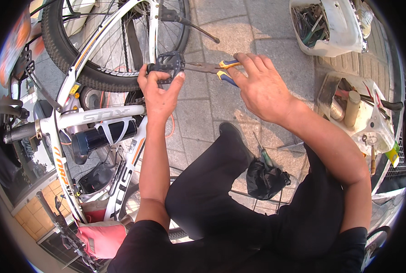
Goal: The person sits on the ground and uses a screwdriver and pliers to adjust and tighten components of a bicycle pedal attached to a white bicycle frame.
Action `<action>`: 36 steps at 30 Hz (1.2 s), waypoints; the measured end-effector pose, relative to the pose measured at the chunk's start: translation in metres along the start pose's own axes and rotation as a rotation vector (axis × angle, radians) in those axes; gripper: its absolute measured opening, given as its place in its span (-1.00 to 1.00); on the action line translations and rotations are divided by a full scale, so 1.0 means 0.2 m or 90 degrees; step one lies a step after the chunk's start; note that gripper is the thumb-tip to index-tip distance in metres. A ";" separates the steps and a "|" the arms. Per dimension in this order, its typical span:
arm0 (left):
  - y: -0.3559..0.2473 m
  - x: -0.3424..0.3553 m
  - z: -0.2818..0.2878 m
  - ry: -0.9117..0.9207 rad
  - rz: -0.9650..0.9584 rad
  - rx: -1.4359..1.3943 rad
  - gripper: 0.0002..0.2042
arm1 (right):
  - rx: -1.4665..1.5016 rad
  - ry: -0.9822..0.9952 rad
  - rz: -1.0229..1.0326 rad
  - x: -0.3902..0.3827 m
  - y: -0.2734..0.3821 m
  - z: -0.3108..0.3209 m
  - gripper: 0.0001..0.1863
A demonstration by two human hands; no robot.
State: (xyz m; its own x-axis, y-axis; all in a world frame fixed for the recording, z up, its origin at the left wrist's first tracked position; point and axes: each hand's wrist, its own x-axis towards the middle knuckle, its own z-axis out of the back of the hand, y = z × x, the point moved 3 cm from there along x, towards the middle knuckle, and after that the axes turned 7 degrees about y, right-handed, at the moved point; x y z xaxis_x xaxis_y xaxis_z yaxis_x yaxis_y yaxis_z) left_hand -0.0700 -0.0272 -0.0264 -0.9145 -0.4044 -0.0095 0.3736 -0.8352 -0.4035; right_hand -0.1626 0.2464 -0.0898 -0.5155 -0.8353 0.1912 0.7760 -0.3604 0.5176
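Note:
My left hand (162, 93) grips a black bicycle pedal (170, 63) between thumb and fingers. Closed around the yellow-and-blue handles of a pair of pliers, my right hand (263, 88) is to the right of it. The metal jaws of the pliers (203, 68) point left and reach the pedal's right side; I cannot tell exactly what they grip there. Beside the pedal is a white bicycle frame (96, 114), along with a wheel with a knobby black tyre (53, 50).
A white tub of tools (328, 48) stands at the far right, nearer me a cut-open container (323, 98) with cylinders. A green-handled screwdriver (266, 157) lies by a black bag (264, 182) near my knees. A dark bottle (91, 143) sits in the frame; a pink bag (105, 239) lies lower left.

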 end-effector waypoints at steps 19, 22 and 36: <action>-0.02 -0.01 0.00 -0.013 0.022 -0.014 -0.61 | 0.018 0.139 0.042 0.08 -0.05 0.05 -0.67; -0.02 -0.01 0.00 -0.015 0.013 -0.006 -0.61 | 0.155 0.188 0.011 0.09 -0.07 0.06 -0.69; 0.00 0.00 0.00 -0.020 0.022 -0.011 -0.60 | 0.957 0.570 -0.264 0.24 -0.20 0.07 -0.60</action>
State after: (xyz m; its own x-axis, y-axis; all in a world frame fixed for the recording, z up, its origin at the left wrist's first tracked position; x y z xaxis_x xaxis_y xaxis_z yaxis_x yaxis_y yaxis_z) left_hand -0.0702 -0.0266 -0.0268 -0.8956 -0.4449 0.0054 0.4019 -0.8141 -0.4191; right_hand -0.2239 0.2268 -0.0901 0.1583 -0.9296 -0.3328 -0.5632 -0.3619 0.7428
